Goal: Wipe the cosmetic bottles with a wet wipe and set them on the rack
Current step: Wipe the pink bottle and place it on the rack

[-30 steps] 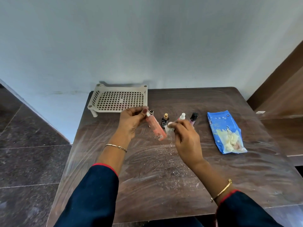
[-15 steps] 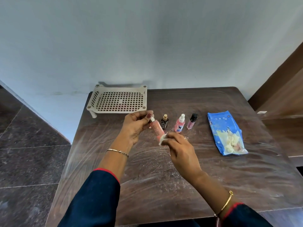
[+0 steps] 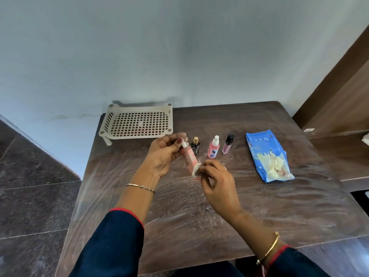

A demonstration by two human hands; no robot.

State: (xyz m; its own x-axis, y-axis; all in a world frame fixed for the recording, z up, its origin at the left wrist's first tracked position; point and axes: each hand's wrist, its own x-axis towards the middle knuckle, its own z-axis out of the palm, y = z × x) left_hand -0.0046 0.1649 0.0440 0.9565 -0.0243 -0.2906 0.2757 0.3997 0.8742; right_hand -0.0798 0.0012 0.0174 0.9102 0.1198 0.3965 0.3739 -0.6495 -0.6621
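Note:
My left hand (image 3: 164, 156) grips the silver-capped top of a pink bottle (image 3: 189, 158), tilted above the table. My right hand (image 3: 216, 184) pinches a small white wet wipe (image 3: 195, 170) against the bottle's lower end. Behind them stand three bottles in a row: a small black bottle with a gold cap (image 3: 195, 145), a pink spray bottle with a white cap (image 3: 213, 147), and a slim purple bottle with a black cap (image 3: 228, 143). The beige perforated rack (image 3: 137, 122) sits empty at the table's back left corner.
A blue pack of wet wipes (image 3: 265, 154) lies open at the right of the brown table (image 3: 199, 226), which is covered in clear plastic film. The wall runs just behind the table. Dark floor tiles lie to the left, a wooden ledge to the right.
My right hand has slid the wipe down the pink bottle from near its neck to its lower end. My left hand has kept hold of the bottle's top.

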